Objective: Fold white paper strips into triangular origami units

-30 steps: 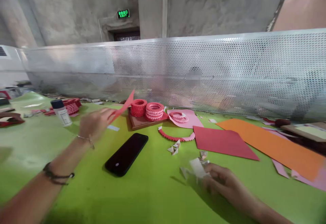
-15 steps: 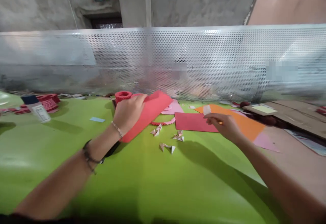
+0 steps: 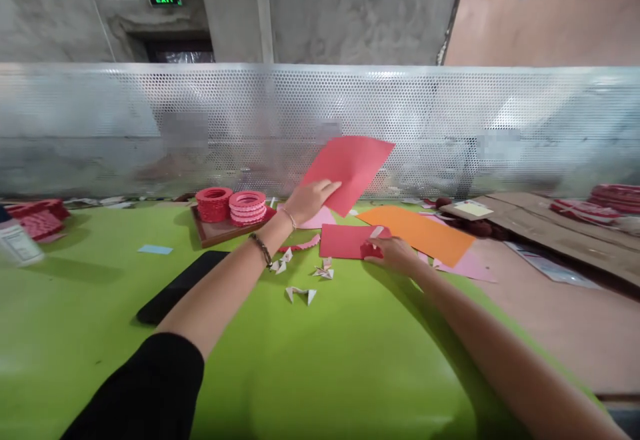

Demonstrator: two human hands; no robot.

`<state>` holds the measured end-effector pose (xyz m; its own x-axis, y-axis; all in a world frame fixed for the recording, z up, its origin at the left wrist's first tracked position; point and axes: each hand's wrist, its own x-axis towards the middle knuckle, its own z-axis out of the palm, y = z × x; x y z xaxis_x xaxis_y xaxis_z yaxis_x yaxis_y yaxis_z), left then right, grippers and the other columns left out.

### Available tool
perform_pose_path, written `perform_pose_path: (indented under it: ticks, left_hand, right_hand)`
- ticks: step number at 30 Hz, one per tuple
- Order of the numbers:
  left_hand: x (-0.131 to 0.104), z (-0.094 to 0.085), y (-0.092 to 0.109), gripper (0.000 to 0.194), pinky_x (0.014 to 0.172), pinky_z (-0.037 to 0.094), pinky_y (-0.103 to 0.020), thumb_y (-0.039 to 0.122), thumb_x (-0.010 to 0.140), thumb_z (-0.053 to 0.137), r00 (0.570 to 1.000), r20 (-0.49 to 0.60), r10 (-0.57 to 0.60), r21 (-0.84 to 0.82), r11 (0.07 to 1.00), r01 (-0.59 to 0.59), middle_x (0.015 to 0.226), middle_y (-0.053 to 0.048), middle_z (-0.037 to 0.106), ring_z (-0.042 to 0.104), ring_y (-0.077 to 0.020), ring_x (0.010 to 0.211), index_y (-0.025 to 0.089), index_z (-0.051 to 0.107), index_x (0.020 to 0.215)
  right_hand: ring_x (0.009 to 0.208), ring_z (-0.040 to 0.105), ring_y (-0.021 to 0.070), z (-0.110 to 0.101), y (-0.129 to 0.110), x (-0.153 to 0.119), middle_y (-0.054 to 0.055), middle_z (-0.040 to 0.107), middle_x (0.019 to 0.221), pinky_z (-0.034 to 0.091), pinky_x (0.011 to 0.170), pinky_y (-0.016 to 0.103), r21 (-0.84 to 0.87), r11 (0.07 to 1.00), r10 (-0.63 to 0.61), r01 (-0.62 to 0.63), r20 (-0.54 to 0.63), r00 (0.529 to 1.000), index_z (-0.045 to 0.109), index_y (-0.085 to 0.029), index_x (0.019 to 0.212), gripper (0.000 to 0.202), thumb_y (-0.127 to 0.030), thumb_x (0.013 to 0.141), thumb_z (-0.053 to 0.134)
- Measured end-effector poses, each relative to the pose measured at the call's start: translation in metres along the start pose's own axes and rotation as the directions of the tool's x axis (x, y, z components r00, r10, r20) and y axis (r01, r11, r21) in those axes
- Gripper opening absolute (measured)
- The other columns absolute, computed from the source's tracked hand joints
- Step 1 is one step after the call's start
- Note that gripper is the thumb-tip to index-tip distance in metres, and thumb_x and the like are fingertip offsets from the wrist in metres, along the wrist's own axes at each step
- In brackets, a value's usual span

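Observation:
A large red sheet (image 3: 353, 167) is raised off the table, its near edge held by my left hand (image 3: 315, 201). My right hand (image 3: 393, 252) rests at the right end of a smaller red paper (image 3: 343, 241), its fingers closed on a small whitish piece (image 3: 376, 233). Small folded paper pieces (image 3: 301, 293) lie just in front of the red paper. Beside them is a curved red strip with a notched edge (image 3: 305, 245). An orange sheet (image 3: 425, 232) lies behind my right hand.
Red and pink rings (image 3: 247, 208) are stacked on a brown tray (image 3: 207, 235) at the left. A black flat object (image 3: 175, 290) lies under my left forearm. A bottle (image 3: 19, 243) stands far left, cardboard (image 3: 530, 227) at the right. Perforated metal panels (image 3: 310, 93) line the back.
My left hand has moved right and away from me, lifting the large red sheet and uncovering the tray of rings. My right hand has lowered onto the smaller red paper. The view has shifted right.

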<state>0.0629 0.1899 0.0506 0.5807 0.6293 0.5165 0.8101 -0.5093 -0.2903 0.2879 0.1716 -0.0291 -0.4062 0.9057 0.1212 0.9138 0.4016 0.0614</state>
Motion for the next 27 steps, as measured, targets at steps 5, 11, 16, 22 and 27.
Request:
perform_pose_path:
  ticks: [5, 11, 16, 22, 27]
  left_hand:
    - [-0.019, 0.057, -0.011, 0.027, 0.075, 0.047, -0.037, 0.022, 0.084, 0.046, 0.973, 0.217, 0.079, -0.048, 0.996, -0.071, 0.108, -0.008, 0.052, 0.054, -0.0183, 0.090, 0.015, 0.048, 0.109]
    - [-0.035, 0.077, -0.029, 0.025, 0.075, 0.047, -0.038, 0.024, 0.084, 0.046, 0.945, 0.328, -0.018, 0.005, 1.000, 0.017, 0.107, -0.008, 0.052, 0.054, -0.0187, 0.090, 0.014, 0.049, 0.107]
    - [-0.036, 0.076, -0.034, 0.025, 0.076, 0.046, -0.039, 0.025, 0.084, 0.047, 0.929, 0.370, -0.013, 0.000, 1.000, 0.014, 0.107, -0.008, 0.052, 0.053, -0.0193, 0.091, 0.014, 0.049, 0.107]
    - [-0.038, 0.068, -0.024, 0.027, 0.075, 0.046, -0.038, 0.025, 0.083, 0.047, 0.913, 0.408, 0.020, -0.088, 0.996, 0.018, 0.107, -0.008, 0.052, 0.054, -0.0190, 0.090, 0.014, 0.048, 0.107]
    - [-0.040, 0.054, -0.036, 0.028, 0.077, 0.046, -0.039, 0.025, 0.083, 0.048, 0.905, 0.415, -0.097, -0.138, 0.976, 0.168, 0.110, -0.009, 0.050, 0.053, -0.0199, 0.092, 0.014, 0.047, 0.109]
  right_hand:
    - [0.088, 0.055, 0.0163, -0.008, -0.005, 0.002, 0.007, 0.053, 0.105, 0.046, 0.075, 0.035, -0.119, 0.991, 0.072, -0.067, 0.041, 0.997, 0.051, -0.014, 0.105, 0.023, -0.026, 0.085, 0.046]
    - [0.088, 0.055, 0.0165, -0.048, 0.020, -0.022, 0.007, 0.053, 0.105, 0.047, 0.074, 0.035, -0.199, 0.896, 0.391, -0.398, -0.075, 0.918, 0.050, -0.014, 0.105, 0.024, -0.026, 0.085, 0.047]
    - [0.086, 0.055, 0.0152, -0.092, 0.033, -0.043, 0.006, 0.054, 0.104, 0.047, 0.073, 0.034, -0.158, 0.753, 0.591, -0.639, -0.265, 0.762, 0.051, -0.016, 0.103, 0.022, -0.026, 0.087, 0.041]
    - [0.090, 0.054, 0.0175, -0.064, -0.018, 0.019, 0.007, 0.052, 0.107, 0.046, 0.076, 0.037, -0.100, 0.930, 0.329, -0.353, -0.199, 0.923, 0.049, -0.014, 0.107, 0.025, -0.026, 0.085, 0.046]
    - [0.088, 0.055, 0.0166, -0.019, -0.047, 0.051, 0.007, 0.053, 0.106, 0.046, 0.074, 0.036, 0.069, 0.997, 0.023, -0.022, -0.012, 1.000, 0.049, -0.015, 0.106, 0.025, -0.027, 0.085, 0.046]
